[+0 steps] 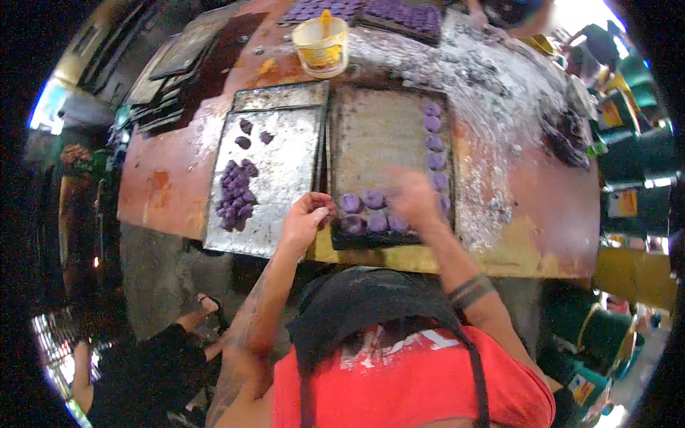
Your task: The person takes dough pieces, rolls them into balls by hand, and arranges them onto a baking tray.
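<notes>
While the right hand (415, 198) is a blur over the low right part of the big baking tray (378, 135), the left hand (308, 214) is just beside that tray's left edge, near the middle of the frame. The left thumb and fingers are bent close to each other, but I cannot tell if they pinch a thing. The right hand is too smeared to tell if it grips something or has let go.

The flat purple rounds (349, 202) sit on the big tray, right of the middle of the frame. One line of them goes down the tray's right side, and two short rows sit along its bottom. The rest of the tray, its middle and upper left, is bare, so I think more than half is left to fill. On the shiny tray (285, 175), left of the middle, there is a heap of small purple lumps (235, 196), with a few loose ones above it.

The big tray's long way runs from the top of the frame to the bottom, with a short side toward the person. The rounds lie flat and look round, so they have no long way and point nowhere.
</notes>
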`<state>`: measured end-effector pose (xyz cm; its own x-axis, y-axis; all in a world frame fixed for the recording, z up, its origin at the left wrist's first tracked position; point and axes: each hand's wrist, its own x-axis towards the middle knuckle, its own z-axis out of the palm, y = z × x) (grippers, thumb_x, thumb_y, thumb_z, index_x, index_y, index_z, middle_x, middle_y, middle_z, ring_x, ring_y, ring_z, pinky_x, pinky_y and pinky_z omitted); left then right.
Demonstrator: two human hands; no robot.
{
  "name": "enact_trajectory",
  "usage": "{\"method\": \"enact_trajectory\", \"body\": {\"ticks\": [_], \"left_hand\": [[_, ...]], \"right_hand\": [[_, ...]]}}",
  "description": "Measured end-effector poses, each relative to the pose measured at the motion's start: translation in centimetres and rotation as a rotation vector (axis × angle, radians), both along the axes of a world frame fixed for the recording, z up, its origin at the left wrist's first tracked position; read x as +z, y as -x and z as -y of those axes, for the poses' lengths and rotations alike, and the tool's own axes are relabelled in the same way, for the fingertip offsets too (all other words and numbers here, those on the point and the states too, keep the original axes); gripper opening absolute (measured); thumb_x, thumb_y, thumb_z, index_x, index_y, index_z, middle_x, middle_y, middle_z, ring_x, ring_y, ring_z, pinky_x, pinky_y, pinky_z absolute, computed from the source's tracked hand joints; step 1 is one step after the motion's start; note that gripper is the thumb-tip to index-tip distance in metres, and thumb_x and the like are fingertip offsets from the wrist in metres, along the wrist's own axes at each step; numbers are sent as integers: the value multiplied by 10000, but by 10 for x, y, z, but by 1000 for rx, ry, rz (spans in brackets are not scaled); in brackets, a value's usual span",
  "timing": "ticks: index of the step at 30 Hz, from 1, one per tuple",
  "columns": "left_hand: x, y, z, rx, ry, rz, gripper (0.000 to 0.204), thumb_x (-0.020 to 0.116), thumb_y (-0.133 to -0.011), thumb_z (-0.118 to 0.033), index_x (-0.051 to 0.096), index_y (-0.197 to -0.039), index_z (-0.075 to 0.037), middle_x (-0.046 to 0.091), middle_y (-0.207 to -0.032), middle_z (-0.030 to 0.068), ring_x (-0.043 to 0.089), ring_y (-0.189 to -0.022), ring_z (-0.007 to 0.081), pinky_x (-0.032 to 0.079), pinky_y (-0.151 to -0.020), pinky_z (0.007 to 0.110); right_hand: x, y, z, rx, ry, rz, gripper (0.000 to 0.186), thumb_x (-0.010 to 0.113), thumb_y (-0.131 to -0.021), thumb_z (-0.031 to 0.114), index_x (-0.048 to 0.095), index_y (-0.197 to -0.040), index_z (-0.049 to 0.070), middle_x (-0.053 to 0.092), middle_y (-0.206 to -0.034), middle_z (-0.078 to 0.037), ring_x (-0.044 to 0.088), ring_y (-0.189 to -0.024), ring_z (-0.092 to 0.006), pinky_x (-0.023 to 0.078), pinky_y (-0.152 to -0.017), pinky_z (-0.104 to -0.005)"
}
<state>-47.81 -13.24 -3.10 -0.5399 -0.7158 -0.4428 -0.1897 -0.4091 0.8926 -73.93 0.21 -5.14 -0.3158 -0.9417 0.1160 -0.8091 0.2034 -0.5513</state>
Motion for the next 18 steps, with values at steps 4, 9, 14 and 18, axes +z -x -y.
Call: {"method": "enact_trajectory", "body": {"ticks": [4,9,14,18], "left_hand": [[-10,-24,38,-139,450,305,224,614,-888,-4,666,-1106,3,716,-1025,110,683,-938,222,530,-855,335],[-37,-68,129,80,1098,886,142,676,-855,-125,701,-971,-49,684,-1052,179,642,-997,395,515,-864,475],[-41,-55,170,-75,1243,1009,155,696,-837,-135,711,-968,-54,674,-1057,171,629,-1032,383,521,-891,471],[-35,-8,152,57,868,600,181,697,-799,-97,747,-965,-42,722,-868,167,684,-781,351,549,-718,456]], "right_hand": [[-12,125,-112,-458,69,-398,368,602,-830,14,693,-1183,65,687,-1025,-177,637,-982,-376,511,-910,-476],[-98,186,-209,-590,-33,-335,295,591,-937,84,661,-1223,59,671,-969,-108,643,-898,-273,535,-860,-424],[-125,201,-228,-665,612,1136,234,552,-984,154,688,-1148,58,642,-889,-43,645,-810,-168,554,-701,-422],[-91,107,-124,-458,322,540,146,592,-955,115,689,-1029,33,601,-837,-13,594,-798,-141,509,-705,-341]]}}
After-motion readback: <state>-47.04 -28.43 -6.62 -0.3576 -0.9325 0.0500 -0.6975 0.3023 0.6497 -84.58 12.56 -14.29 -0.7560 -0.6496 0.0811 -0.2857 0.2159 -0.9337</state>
